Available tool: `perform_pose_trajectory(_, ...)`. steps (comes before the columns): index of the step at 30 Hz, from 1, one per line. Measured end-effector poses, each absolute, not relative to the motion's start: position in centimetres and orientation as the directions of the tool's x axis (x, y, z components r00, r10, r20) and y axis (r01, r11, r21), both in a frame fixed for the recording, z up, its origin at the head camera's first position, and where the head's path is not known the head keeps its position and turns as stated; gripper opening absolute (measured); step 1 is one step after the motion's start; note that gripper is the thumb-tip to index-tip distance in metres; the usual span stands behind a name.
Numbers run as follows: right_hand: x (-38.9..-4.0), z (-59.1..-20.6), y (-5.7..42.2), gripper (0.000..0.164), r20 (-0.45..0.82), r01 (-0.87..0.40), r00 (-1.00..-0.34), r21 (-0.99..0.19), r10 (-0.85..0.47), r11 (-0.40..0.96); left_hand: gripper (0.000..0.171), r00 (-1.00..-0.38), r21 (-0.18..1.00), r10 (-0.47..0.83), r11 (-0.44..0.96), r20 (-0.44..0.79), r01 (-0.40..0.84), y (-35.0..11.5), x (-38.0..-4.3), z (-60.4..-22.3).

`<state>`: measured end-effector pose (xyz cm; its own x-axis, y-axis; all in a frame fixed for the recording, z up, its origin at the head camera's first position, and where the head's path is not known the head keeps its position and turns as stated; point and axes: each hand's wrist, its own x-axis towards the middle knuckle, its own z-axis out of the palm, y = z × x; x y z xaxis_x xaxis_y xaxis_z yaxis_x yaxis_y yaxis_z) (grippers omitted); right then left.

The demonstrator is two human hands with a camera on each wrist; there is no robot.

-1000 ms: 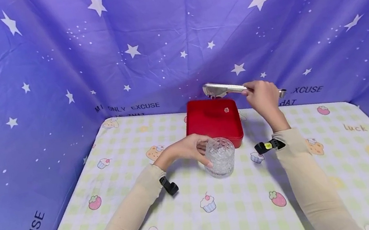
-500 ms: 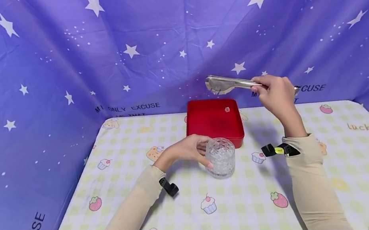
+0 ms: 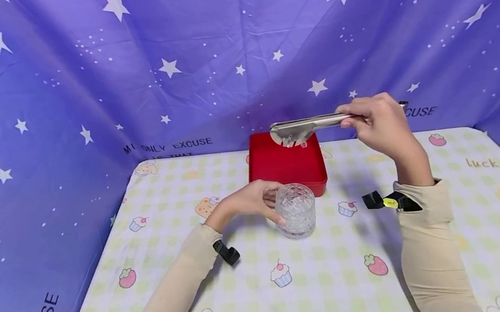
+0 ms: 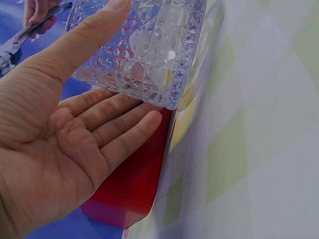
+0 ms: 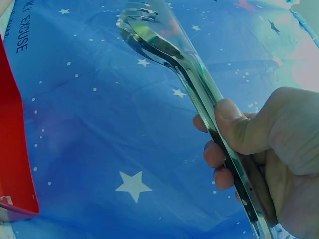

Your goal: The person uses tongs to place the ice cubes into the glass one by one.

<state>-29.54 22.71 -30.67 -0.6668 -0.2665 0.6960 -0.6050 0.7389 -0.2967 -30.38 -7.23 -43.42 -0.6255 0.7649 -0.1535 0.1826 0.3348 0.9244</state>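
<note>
On the cloth-covered table stands a clear patterned glass, upright. My left hand holds its left side, thumb in front and fingers behind; the left wrist view shows the thumb lying against the glass. A pair of metal tongs is gripped in my right hand and hangs level over the back of a red box. In the right wrist view, thumb and fingers wrap the handles of the tongs. A small pale piece lies in the box, partly behind the tongs' head.
The box stands directly behind the glass, near the table's far edge. A purple star-printed curtain rises behind and on both sides. The checked tablecloth carries printed cupcakes, strawberries and rabbits.
My right hand has moved right and toward me. The tongs first rose, then their head came down to a level position over the box. My left hand and the glass have stayed put.
</note>
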Motion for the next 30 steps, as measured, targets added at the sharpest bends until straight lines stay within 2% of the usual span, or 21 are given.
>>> perform_pose_trajectory(6, -29.16, -30.21, 22.85, 0.014, 0.655, -0.636, -0.677, -0.290, -0.336, 0.715, 0.074, -0.626, 0.924, 0.766, 0.333, -0.148, 0.189, -7.14, -30.48, -43.45)
perform_pose_trajectory(15, -28.65, -29.79, 23.35, 0.019, 0.440, -0.593, -0.794, -0.402, -0.421, 0.698, 0.076, -0.626, 0.924, 0.765, 0.334, -0.151, 0.186, -7.10, -30.41, -43.46)
perform_pose_trajectory(26, -29.10, -29.95, 23.34, 0.022, 0.239, -0.550, -0.834, -0.444, -0.497, 0.708, 0.079, -0.633, 0.918, 0.758, 0.350, -0.159, 0.188, -7.09, -30.43, -43.44)
perform_pose_trajectory(30, -29.28, -30.04, 23.28, 0.021, 0.191, -0.548, -0.831, -0.448, -0.523, 0.707, 0.072, -0.642, 0.912, 0.749, 0.362, -0.160, 0.194, -7.16, -30.39, -43.36)
